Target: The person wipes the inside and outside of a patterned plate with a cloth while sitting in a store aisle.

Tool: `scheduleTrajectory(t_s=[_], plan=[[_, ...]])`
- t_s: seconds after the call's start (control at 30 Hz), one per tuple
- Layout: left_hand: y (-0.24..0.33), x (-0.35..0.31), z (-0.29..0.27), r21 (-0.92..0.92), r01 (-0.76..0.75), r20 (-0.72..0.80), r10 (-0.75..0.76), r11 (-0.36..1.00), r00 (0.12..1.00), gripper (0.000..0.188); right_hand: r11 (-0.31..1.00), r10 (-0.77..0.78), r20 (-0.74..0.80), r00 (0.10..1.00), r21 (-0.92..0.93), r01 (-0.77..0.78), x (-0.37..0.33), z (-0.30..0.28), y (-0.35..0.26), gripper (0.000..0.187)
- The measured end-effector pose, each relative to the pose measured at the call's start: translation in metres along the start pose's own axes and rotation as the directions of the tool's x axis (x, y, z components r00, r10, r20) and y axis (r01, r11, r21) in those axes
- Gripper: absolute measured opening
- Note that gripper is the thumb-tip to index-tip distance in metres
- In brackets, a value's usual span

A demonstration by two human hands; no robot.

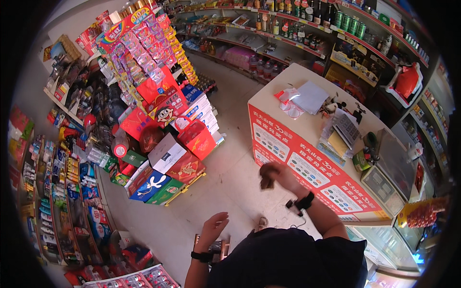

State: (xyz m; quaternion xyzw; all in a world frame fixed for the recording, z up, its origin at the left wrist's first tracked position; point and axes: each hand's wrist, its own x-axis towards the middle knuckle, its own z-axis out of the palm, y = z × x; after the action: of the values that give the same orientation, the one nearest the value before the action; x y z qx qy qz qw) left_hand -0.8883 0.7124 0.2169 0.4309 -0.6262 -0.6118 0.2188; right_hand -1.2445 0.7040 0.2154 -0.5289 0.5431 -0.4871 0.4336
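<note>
My right hand (285,181) is closed round a crumpled brown cloth (269,175), held out beside the red-and-white front panel (307,161) of the shop counter. Whether the cloth touches the panel, I cannot tell. A black band with a thin cable sits on my right wrist. My left hand (212,229) hangs lower down over the floor, fingers stretched out and nothing in it. It also wears a black wristband. Part of a brown box-like thing (222,247) shows beside my left wrist, mostly hidden by my body.
On the counter top (283,81) lie papers, a calculator (346,128) and a scale (384,182). Stacked gift boxes (165,158) and a rack of hanging candy packets (144,48) stand to the left. Shelves of bottles (288,24) line the back; packed shelves (67,201) run along the left.
</note>
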Motion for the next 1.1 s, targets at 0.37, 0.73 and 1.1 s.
scheduleTrajectory(t_s=[0.37, 0.73, 1.1], plan=[[-0.086, -0.016, -0.032, 0.012, 0.281, -0.224, -0.272, 0.96, 0.936, 0.031, 0.51, -0.378, -0.431, 0.819, -0.836, -0.204, 0.096, -0.122, 0.06, 0.027], [-0.115, -0.011, -0.035, -0.068, 0.434, -0.286, -0.434, 0.898, 0.854, 0.036, 0.664, -0.385, -0.488, 0.783, -0.736, -0.132, 0.105, -0.123, 0.081, 0.024], [-0.122, 0.054, -0.039, -0.075, 0.422, -0.205, -0.428, 0.904, 0.88, 0.033, 0.672, -0.38, -0.513, 0.77, -0.725, -0.152, 0.11, -0.123, 0.082, 0.023]])
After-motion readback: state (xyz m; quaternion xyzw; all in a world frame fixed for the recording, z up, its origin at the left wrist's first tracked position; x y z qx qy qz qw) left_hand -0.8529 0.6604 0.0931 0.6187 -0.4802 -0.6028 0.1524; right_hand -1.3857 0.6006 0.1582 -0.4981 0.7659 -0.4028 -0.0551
